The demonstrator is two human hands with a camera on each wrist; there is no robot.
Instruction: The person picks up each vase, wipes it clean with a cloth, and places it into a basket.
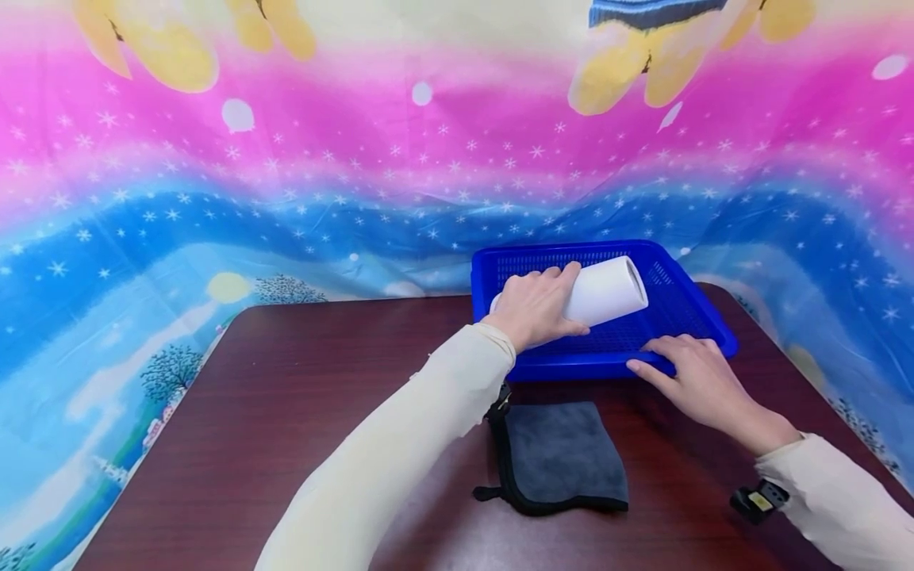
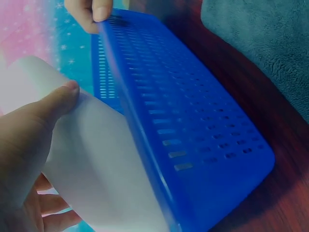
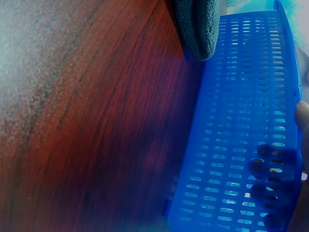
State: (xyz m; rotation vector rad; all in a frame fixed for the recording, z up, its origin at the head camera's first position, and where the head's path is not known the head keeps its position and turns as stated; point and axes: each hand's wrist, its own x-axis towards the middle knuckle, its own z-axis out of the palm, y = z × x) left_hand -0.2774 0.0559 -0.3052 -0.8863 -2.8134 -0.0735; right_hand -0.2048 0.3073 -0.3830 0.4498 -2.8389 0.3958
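Observation:
My left hand grips a white paper roll with an open hollow end, holding it slanted over the blue plastic basket. In the left wrist view, the thumb lies across the near side of the roll and the other fingers reach round behind it. My right hand holds the basket's front rim near the right corner, thumb outside and fingers over the edge. From the right wrist view, the basket's slotted wall shows with part of the right hand at its rim.
A folded grey cloth with black edging and a small loop lies in front of the basket. The dark reddish wooden table carries everything. A colourful patterned fabric hangs behind the table and along its sides.

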